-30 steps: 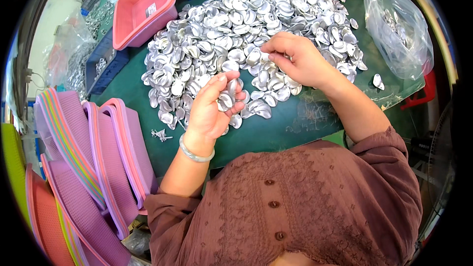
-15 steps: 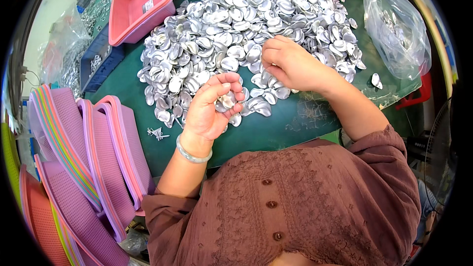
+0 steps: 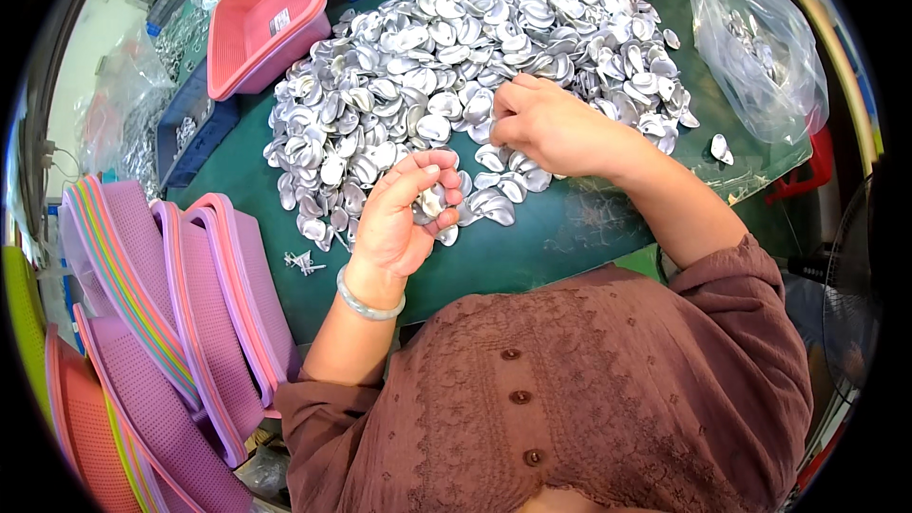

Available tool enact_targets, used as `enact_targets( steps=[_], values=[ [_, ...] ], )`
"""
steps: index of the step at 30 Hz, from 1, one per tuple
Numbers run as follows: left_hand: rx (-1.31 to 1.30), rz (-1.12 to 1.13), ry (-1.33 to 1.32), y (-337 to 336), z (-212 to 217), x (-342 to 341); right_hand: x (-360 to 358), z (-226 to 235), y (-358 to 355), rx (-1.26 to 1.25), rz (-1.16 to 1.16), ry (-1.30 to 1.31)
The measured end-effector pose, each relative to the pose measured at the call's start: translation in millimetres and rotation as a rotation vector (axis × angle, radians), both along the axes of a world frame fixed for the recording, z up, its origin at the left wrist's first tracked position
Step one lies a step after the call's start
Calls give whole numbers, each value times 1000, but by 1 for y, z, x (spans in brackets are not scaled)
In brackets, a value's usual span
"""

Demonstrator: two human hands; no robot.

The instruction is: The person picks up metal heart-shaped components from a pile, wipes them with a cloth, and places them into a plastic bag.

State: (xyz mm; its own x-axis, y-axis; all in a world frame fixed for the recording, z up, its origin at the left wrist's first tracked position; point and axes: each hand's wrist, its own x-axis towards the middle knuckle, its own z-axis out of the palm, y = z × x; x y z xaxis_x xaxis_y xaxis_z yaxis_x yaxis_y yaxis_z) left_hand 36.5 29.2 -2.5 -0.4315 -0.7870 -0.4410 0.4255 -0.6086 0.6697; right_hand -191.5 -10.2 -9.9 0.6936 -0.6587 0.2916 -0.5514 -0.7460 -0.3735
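Green table [image 3: 532,247] | silver shell pile [image 3: 456,47] | pink tray [image 3: 261,19] | purple baskets [image 3: 190,294]

left hand [image 3: 404,214] raised palm-up, fingers curled inward toward the thumb, bare forearm running down to the lower edge (a pale bangle circles the wrist). right hand [image 3: 546,128] reaches further forward, knuckles up, fingers bent down and bunched, sleeve pushed back past the elbow.

Your bench, crowded at the edges

A green table [image 3: 532,256] sits before you; purple baskets [image 3: 171,323] stacked at eight o'clock, a pink tray [image 3: 261,24] at eleven.
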Motion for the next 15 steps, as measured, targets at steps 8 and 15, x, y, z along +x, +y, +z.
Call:
enact_targets(
  steps=[8, 15],
  values=[
    [-16, -7, -65, 3, 5, -2, 1, 9, -2, 606, -169, -530],
    [-45, -53, -86, 2, 12, -13, 2, 14, 1, 1187, -172, -981]
  ],
)
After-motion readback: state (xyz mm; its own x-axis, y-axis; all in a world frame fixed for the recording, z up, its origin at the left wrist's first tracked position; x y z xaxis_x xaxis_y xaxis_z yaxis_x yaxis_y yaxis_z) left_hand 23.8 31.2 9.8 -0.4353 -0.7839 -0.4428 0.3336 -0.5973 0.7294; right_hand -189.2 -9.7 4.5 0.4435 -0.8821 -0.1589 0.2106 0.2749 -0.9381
